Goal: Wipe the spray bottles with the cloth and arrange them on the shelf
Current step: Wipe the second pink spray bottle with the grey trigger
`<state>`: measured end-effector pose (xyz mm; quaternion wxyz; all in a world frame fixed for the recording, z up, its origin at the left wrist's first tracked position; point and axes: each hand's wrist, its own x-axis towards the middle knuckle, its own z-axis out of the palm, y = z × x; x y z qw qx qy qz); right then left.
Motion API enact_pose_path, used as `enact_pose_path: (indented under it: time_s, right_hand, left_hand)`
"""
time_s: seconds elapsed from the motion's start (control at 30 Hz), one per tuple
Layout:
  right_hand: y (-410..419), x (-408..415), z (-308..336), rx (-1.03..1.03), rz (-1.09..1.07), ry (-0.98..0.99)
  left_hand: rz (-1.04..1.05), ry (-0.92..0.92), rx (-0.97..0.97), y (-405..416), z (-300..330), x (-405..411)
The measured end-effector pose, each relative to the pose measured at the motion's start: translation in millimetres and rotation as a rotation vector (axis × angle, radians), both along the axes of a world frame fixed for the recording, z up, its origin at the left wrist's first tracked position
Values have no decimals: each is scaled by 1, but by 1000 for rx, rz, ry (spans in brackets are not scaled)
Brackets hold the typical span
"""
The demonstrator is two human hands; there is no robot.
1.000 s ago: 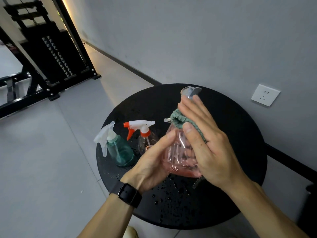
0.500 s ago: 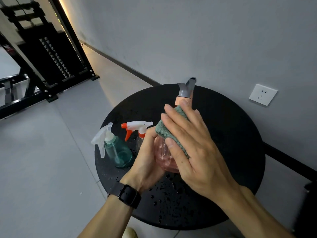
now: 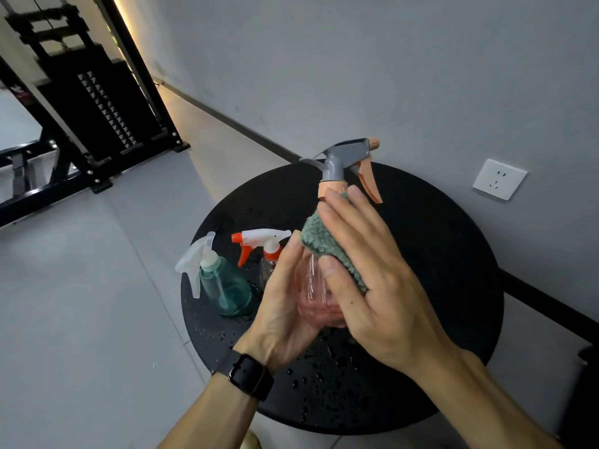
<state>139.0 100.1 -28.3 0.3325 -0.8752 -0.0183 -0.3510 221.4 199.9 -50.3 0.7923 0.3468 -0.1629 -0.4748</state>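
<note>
Pink bottle under the cloth

Round black bench point(image 3: 437, 254), wet with droplets, carries my teal bottle point(image 3: 227, 290) and clear orange-capped bottle point(image 3: 269, 254). My left hand point(image 3: 282, 306) grips the pink translucent spray bottle point(image 3: 316, 306) above it; my right hand point(image 3: 372, 286) presses the green fuzzy cloth point(image 3: 324, 247) flat-fingered against it.

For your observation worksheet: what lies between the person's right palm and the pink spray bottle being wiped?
In the head view, the green cloth lies between the right hand and the pink spray bottle.

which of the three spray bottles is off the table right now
The pink spray bottle with the grey trigger head: both hands hold it up, while the teal spray bottle and the orange-trigger bottle stand on the table.
</note>
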Motion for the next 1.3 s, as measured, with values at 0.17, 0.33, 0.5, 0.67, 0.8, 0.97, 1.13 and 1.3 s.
enact_pose_path:
  time_s: [0.17,0.33,0.5,0.67,0.8,0.97,1.13,1.3]
  right_hand:
    - [4,1,-4,-1,16,3]
    - [6,-3,-11,-23,53,-19]
    - [-1,-2,-6,74,21,-20]
    - [-8,1,-7,167,9,-19]
    - [-10,3,-13,195,-9,-6]
    - [-8,3,-15,380,-34,-23]
    - [-2,2,-8,400,-75,-156]
    - [10,6,-3,224,-68,-196]
  left_hand:
    - [45,89,-3,-2,1,2]
    - [-15,6,88,0,1,9]
    - [-12,-131,134,4,-2,8]
    - [-72,-212,129,5,-1,9]
    - [-4,-177,139,2,-3,7]
    - [50,-168,135,-2,1,4]
    - [189,-68,-37,-7,8,5]
    - [251,37,-130,-14,9,-1]
